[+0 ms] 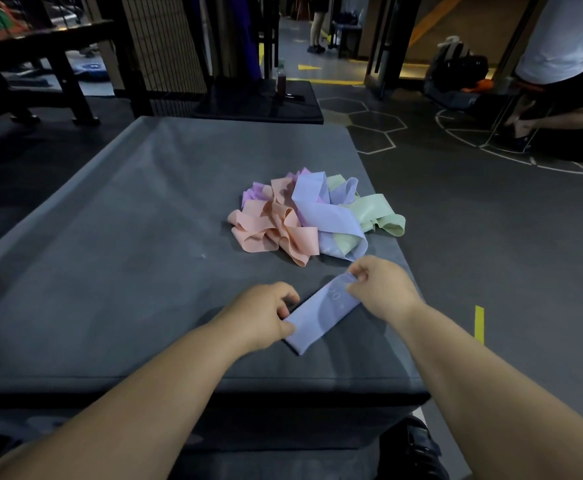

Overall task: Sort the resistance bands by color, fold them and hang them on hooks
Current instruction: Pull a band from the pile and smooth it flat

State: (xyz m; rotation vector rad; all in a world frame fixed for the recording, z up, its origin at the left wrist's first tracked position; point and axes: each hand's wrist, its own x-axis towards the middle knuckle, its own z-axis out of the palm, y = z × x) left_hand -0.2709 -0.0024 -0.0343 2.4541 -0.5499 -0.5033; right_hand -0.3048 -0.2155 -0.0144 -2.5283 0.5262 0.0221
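Two hands, the left hand [267, 311] and right hand [381, 289], are pinching opposite ends of a folded lavender band [317, 315] at lower centre on the grey mat [110, 271], likely light, limp and stretchy, best gripped at its ends.

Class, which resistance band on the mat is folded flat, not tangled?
The folded lavender band between the left hand and right hand, each pinching one end; the others, one lavender too, lie crumpled in the pile.
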